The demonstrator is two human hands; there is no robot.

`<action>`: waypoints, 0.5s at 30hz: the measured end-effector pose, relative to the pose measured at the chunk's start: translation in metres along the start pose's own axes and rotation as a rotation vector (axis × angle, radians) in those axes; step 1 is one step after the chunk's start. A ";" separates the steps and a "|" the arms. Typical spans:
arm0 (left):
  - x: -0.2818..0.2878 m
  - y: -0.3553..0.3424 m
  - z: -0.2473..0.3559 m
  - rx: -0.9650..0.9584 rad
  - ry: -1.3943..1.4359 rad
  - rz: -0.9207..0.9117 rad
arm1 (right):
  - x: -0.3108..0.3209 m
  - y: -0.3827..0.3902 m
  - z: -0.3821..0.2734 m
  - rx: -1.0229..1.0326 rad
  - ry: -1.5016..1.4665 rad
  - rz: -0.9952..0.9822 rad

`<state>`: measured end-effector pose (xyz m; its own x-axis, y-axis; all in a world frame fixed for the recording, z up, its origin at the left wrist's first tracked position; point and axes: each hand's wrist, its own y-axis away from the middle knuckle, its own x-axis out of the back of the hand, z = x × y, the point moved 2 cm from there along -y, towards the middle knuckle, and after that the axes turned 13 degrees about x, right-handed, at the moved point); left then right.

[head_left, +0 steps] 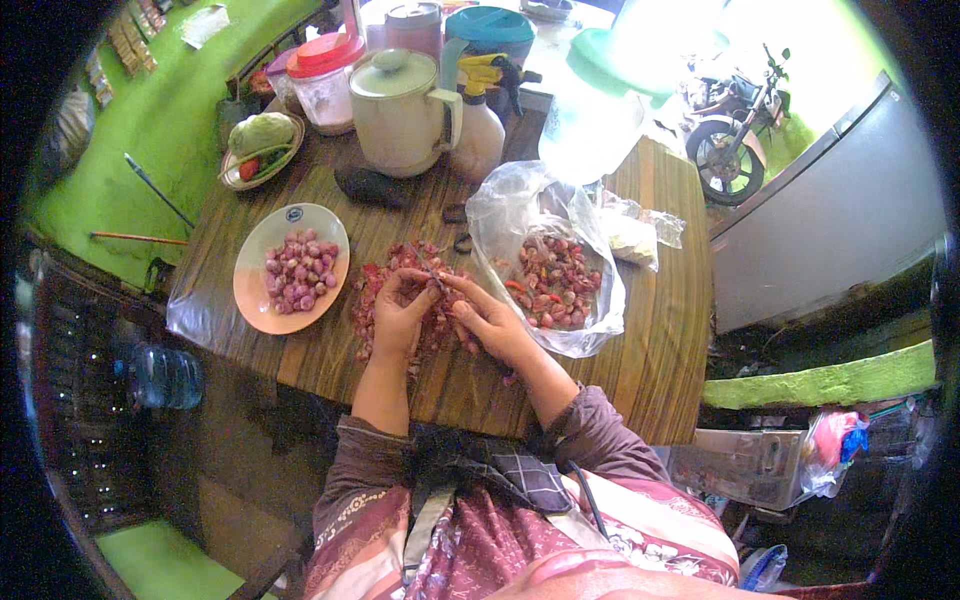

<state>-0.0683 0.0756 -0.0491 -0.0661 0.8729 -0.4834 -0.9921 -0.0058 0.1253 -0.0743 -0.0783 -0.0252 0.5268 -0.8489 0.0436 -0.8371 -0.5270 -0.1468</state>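
Note:
My left hand and my right hand meet over a heap of reddish shallot skins on the wooden table. Both have their fingertips pinched together around something small, mostly hidden by the fingers. A thin dark sliver, perhaps a small blade, shows between them. To the left, an oval plate holds peeled pink shallots. On the right, an open clear plastic bag contains unpeeled shallots with a few red chillies among them.
Behind my hands stand a cream jug, a spray bottle and a red-lidded container. A bowl of vegetables sits at the far left. A small white packet lies beyond the bag. A motorbike is parked at the back right.

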 end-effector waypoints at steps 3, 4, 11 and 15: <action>0.003 -0.002 -0.003 -0.003 0.003 0.021 | -0.003 0.000 -0.001 0.109 0.056 0.005; 0.004 -0.002 -0.005 -0.002 0.015 0.017 | -0.004 0.000 0.000 0.121 0.071 0.011; 0.004 -0.003 -0.007 0.013 0.036 -0.023 | -0.004 -0.002 0.001 0.133 0.028 0.044; 0.003 0.000 -0.005 0.002 0.032 -0.047 | 0.002 -0.002 0.000 -0.003 -0.236 0.054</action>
<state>-0.0691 0.0761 -0.0548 -0.0229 0.8564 -0.5159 -0.9940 0.0356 0.1032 -0.0720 -0.0789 -0.0249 0.5009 -0.8429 -0.1964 -0.8652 -0.4816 -0.1398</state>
